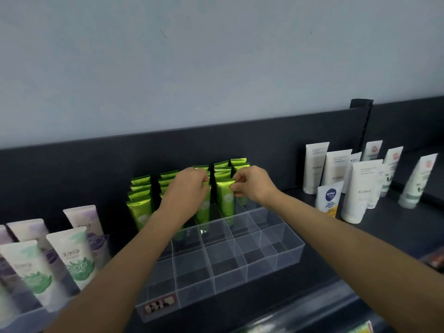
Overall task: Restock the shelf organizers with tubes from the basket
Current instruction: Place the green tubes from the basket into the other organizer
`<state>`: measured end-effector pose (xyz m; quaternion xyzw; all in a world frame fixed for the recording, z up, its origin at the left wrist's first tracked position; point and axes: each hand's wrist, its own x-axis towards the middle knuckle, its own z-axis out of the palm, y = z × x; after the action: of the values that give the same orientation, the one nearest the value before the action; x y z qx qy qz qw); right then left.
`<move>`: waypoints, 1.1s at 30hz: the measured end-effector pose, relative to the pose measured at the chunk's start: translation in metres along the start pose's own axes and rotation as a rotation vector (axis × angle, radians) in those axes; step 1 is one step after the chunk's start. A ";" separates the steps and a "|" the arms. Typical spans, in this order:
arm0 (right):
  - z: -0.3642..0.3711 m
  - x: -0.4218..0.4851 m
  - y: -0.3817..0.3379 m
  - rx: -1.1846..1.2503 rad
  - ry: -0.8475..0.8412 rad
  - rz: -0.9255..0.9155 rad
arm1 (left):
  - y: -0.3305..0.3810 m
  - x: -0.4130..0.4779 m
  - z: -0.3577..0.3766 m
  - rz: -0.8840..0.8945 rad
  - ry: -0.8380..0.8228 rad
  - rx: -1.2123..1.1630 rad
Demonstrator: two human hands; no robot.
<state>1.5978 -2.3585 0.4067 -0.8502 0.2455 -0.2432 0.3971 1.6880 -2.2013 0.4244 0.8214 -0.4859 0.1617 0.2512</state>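
Note:
A clear acrylic organizer (254, 265) with a grid of compartments sits on the dark shelf. Its back rows hold several upright green tubes (140, 207); the front compartments are bare. My left hand (186, 188) is closed around the top of one green tube (203, 212) standing in a middle column. My right hand (252, 183) pinches the upper edge of a neighbouring green tube (224, 200) in the column to the right. The basket is not in view.
White tubes with green and purple prints (72, 251) stand in another organizer at the left. White Floral tubes (358, 188) and a small Nivea tube (328, 197) stand loose on the shelf at the right. A dark back panel (276, 145) rises behind.

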 end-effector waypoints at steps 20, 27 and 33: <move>-0.082 -0.231 0.136 -0.078 0.177 0.333 | 0.166 -0.118 0.088 0.475 -0.179 -0.278; -0.099 -0.348 0.237 -0.179 0.128 0.607 | 0.232 -0.191 0.174 0.517 -0.514 -0.332; -0.106 -0.437 0.320 -0.234 0.053 0.907 | 0.263 -0.247 0.241 0.466 -0.781 -0.317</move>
<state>1.1286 -2.3309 0.1164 -0.6896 0.6283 -0.0372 0.3582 1.3448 -2.2667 0.1679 0.6414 -0.7338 -0.1830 0.1291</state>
